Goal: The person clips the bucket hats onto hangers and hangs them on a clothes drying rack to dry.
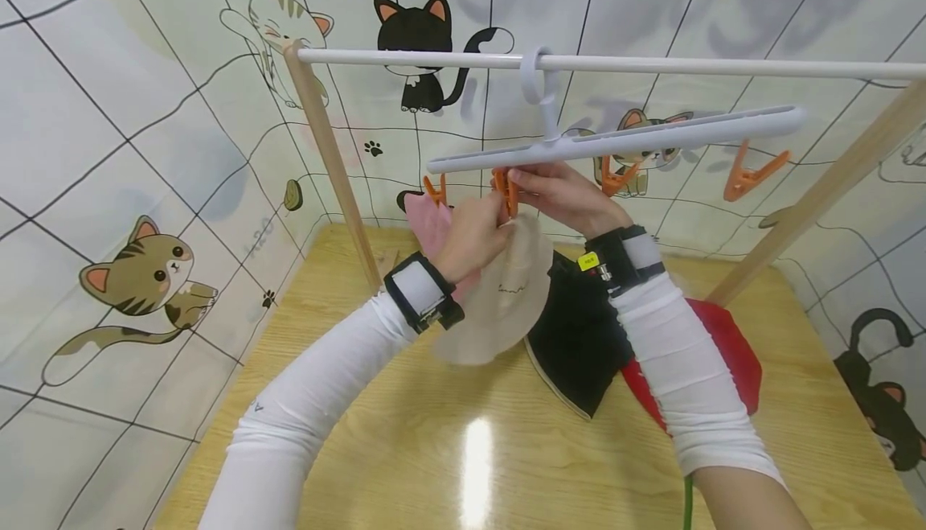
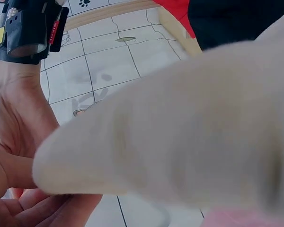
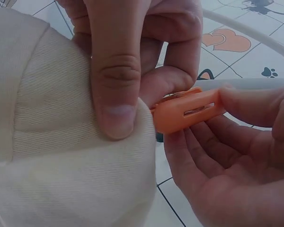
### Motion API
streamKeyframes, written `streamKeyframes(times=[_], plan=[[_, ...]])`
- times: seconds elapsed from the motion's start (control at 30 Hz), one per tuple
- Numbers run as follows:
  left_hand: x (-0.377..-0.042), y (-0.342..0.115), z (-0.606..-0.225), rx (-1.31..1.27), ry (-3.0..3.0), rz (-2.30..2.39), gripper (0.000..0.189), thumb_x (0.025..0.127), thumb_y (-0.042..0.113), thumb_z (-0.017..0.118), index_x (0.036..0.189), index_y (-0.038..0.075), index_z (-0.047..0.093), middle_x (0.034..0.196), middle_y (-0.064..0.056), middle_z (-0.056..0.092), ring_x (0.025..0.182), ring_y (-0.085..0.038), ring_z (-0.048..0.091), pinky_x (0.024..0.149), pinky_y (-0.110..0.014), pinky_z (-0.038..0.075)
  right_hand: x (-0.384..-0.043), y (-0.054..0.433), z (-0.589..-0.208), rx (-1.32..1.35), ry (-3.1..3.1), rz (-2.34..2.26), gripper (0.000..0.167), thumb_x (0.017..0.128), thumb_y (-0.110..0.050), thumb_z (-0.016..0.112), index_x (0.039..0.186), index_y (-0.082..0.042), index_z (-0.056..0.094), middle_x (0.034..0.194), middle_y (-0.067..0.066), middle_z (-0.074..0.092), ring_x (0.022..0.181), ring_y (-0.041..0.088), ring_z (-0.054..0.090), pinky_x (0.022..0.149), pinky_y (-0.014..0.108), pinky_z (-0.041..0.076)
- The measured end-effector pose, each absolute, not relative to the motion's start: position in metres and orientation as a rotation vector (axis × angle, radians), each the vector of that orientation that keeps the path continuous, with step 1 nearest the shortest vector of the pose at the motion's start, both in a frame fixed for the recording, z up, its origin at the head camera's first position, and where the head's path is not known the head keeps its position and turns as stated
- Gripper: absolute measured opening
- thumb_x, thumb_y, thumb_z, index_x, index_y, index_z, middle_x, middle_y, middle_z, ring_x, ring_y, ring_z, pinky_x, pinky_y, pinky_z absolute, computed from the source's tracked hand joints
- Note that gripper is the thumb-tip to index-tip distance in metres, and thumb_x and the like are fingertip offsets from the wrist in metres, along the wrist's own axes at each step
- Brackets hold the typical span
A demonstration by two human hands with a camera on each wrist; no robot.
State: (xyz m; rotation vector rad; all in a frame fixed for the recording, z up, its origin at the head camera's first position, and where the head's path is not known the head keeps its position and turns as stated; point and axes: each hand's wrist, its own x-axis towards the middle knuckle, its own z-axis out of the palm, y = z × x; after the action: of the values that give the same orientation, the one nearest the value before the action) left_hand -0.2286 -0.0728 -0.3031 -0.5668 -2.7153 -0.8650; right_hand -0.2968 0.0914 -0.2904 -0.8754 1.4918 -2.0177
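Observation:
My left hand (image 1: 469, 238) pinches the edge of a cream bucket hat (image 1: 512, 293) that hangs down beneath it; in the right wrist view the thumb presses on the hat's fabric (image 3: 75, 142). With thumb and fingers, my right hand (image 1: 567, 196) squeezes an orange clothes clip (image 3: 191, 111), its nose against the hat's edge. Whether the clip bites the fabric I cannot tell. Just above both hands is a pale clothes hanger (image 1: 615, 142). Left of them, another orange clip (image 1: 436, 190) meets a pink cloth item (image 1: 427, 220). The blurred cream hat (image 2: 170, 132) fills much of the left wrist view.
The hanger hooks over a white rod (image 1: 405, 57) on wooden posts (image 1: 329, 152). Further orange clips (image 1: 617, 180) hang on its right side. A black hat (image 1: 579, 345) and a red cloth item (image 1: 727, 345) lie on the wooden table (image 1: 391, 441), partly behind the right forearm.

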Motion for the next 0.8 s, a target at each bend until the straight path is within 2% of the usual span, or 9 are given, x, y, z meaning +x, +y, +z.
streamKeyframes(times=[0.13, 0.37, 0.53, 0.8], plan=[[-0.228, -0.074, -0.302, -0.561, -2.679, -0.881, 0.005, 0.089, 0.002, 0.061, 0.091, 0.000, 0.057, 0.070, -0.006, 0.053, 0.067, -0.023, 0.054, 0.056, -0.027, 0.038, -0.296, 0.090, -0.289, -0.859, 1.516, -2.021, 0.032, 0.099, 0.007, 0.042, 0.114, -0.010, 0.065, 0.108, 0.009, 0.060, 0.103, 0.025, 0.052, 0.095, 0.031, 0.045], [-0.225, -0.079, -0.297, -0.547, -2.663, -0.934, 0.009, 0.089, 0.001, 0.060, 0.097, 0.000, 0.056, 0.070, -0.007, 0.051, 0.065, -0.023, 0.053, 0.053, -0.027, 0.037, -0.295, 0.089, -0.288, -0.851, 1.593, -2.004, 0.030, 0.098, 0.006, 0.044, 0.113, -0.012, 0.064, 0.105, 0.008, 0.058, 0.100, 0.025, 0.049, 0.094, 0.031, 0.045], [-0.223, -0.082, -0.293, -0.487, -2.661, -0.985, 0.006, 0.090, 0.002, 0.058, 0.090, 0.003, 0.052, 0.071, -0.007, 0.051, 0.065, -0.022, 0.052, 0.053, -0.027, 0.036, -0.296, 0.090, -0.290, -0.893, 1.592, -1.999, 0.028, 0.098, 0.005, 0.045, 0.116, -0.008, 0.063, 0.106, 0.010, 0.059, 0.097, 0.025, 0.051, 0.093, 0.031, 0.045], [-0.222, -0.088, -0.293, -0.477, -2.658, -0.904, 0.006, 0.089, 0.002, 0.059, 0.089, 0.001, 0.053, 0.071, -0.006, 0.052, 0.067, -0.023, 0.053, 0.055, -0.029, 0.037, -0.293, 0.082, -0.291, -0.891, 1.751, -1.967, 0.027, 0.099, 0.000, 0.048, 0.122, -0.006, 0.060, 0.112, 0.009, 0.059, 0.104, 0.026, 0.051, 0.100, 0.035, 0.041]])
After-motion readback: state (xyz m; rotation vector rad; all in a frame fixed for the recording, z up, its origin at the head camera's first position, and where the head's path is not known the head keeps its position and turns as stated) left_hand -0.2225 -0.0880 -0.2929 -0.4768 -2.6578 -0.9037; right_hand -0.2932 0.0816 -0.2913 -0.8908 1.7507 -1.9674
